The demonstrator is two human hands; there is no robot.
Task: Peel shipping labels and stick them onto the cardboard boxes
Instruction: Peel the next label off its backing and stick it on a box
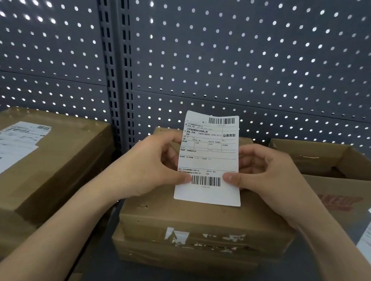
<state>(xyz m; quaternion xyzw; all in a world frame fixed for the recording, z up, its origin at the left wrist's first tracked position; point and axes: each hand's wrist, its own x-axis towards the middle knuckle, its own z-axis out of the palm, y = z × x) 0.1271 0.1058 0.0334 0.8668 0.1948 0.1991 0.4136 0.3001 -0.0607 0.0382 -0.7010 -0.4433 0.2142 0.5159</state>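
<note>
Pinching the label (209, 161) w/ thumbs in front & fingers behind, the left hand (152, 166) & right hand (274, 177) hold it long-way up, the middle box (205, 222) right under the fingers, both hands equally near.

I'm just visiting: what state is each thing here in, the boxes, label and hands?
Label: held up, printed side showing, not stuck down.
Left hand: pinches the label's left edge.
Right hand: pinches the label's right edge.
Left box: closed, label stuck on top.
Middle box: closed, stacked on a lower box.
Right box: open.
</note>
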